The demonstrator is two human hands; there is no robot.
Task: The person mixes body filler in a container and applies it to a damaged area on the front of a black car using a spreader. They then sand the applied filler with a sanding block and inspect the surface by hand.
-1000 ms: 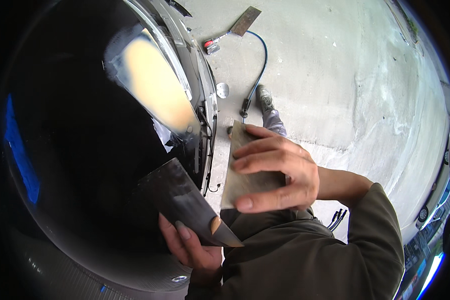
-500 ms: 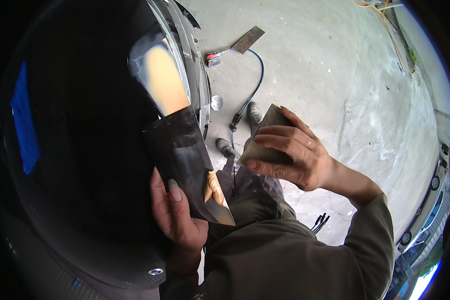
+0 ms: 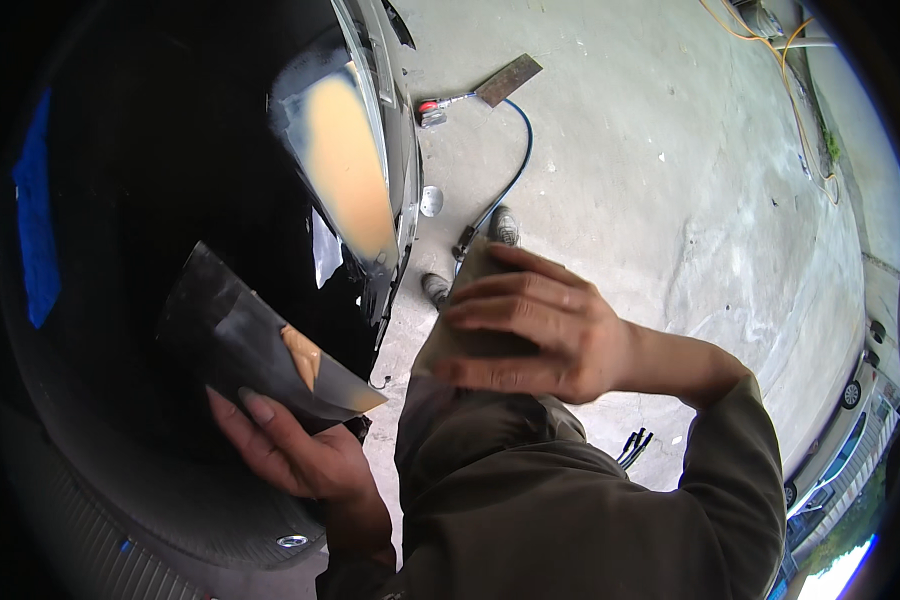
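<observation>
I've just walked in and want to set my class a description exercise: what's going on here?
A person stands beside a dark car body. Their left hand holds a dark plate bearing a dab of tan paste. Their right hand grips a flat blade, apart from the plate. A smooth tan patch sits on the car, touched by neither tool.

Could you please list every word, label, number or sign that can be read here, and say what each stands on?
No text can be read.
Dark plate in the left hand, flat scraper in the right hand: no lettering visible.
Oval badge on the black panel: too small to read.
Parked car at right: any lettering too small to read.
</observation>
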